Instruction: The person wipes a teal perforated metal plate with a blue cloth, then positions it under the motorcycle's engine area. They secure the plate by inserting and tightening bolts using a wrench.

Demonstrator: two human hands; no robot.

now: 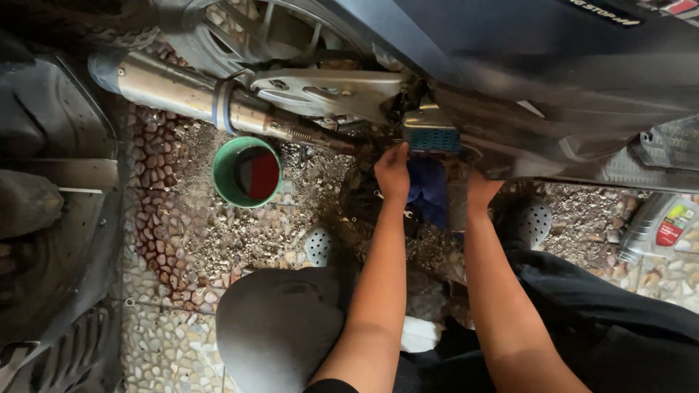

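My left hand (393,172) reaches under the motorcycle (553,65), just below a blue-ribbed metal footpeg (433,138). Its fingers curl onto the edge of a dark blue cloth (428,191) that hangs between my two hands. My right hand (480,191) is to the right of the cloth, and its fingers are hidden beneath the dark bodywork. Both forearms stretch up from my knees in grey and black trousers. What the cloth covers is hidden.
A chrome exhaust pipe (175,89) runs across the upper left. A round green container (247,172) with a dark and red inside stands on the pebbled ground (175,240). A grey bottle with a red label (659,227) lies at right. Another vehicle's black bodywork (51,218) fills the left edge.
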